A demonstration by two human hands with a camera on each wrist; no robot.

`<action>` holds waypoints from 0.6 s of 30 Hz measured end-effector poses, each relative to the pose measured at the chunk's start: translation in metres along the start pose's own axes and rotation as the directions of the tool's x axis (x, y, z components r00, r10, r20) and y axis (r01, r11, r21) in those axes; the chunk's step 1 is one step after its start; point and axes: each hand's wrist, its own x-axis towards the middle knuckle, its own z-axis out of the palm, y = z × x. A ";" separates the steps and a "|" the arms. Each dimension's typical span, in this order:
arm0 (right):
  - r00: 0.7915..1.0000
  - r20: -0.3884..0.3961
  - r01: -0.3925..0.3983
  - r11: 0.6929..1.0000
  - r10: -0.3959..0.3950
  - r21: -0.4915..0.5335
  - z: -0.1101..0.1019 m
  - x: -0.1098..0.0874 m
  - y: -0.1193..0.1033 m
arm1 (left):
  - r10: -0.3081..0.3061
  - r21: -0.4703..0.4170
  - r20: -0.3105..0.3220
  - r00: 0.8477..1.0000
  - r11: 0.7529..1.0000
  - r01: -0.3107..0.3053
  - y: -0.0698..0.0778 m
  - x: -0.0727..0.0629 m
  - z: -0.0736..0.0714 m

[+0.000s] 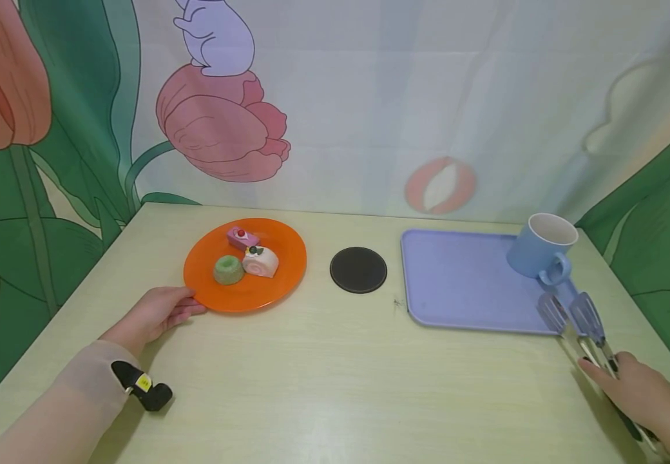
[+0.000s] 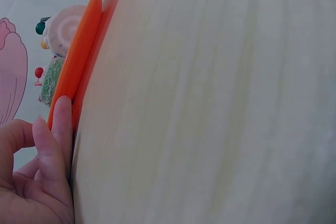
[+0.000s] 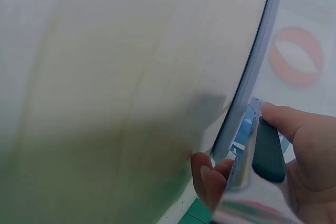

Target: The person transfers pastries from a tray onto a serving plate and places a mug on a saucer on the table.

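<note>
On the left of the table, an orange plate [image 1: 279, 290] carries a pink cake piece [image 1: 243, 239] with a red topping, a white-and-pink roll cake [image 1: 261, 263] and a green ring-shaped cake [image 1: 228, 270]. My left hand [image 1: 158, 314] pinches the plate's near left rim; fingers [image 2: 62, 116] show at its edge in the left wrist view. At the right, my right hand [image 1: 639, 390] grips a pair of metal tongs [image 1: 589, 316] by the handle, with a dark grip pad [image 3: 269, 153] under the thumb. The tongs' spread heads hover around the near right corner of a lavender tray [image 1: 457, 283].
A light blue mug [image 1: 535, 251] stands upright at the tray's back right, its handle facing the near side. Between plate and tray lies a round black coaster [image 1: 358, 270]. A printed curtain [image 1: 341, 116] hangs behind the pale table [image 1: 335, 386].
</note>
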 end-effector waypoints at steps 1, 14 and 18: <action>1.000 -0.001 0.003 1.000 -0.003 -0.009 0.000 0.000 0.000 | 0.001 0.001 -0.001 1.000 1.000 -0.001 0.000 0.000 0.000; 0.999 0.020 0.030 0.996 -0.029 -0.088 0.000 0.007 0.001 | -0.003 -0.009 -0.003 1.000 1.000 0.003 -0.001 0.002 -0.001; 0.999 0.029 0.035 0.994 -0.032 -0.107 0.000 0.008 0.002 | 0.000 -0.013 0.002 1.000 1.000 0.000 0.000 0.000 0.000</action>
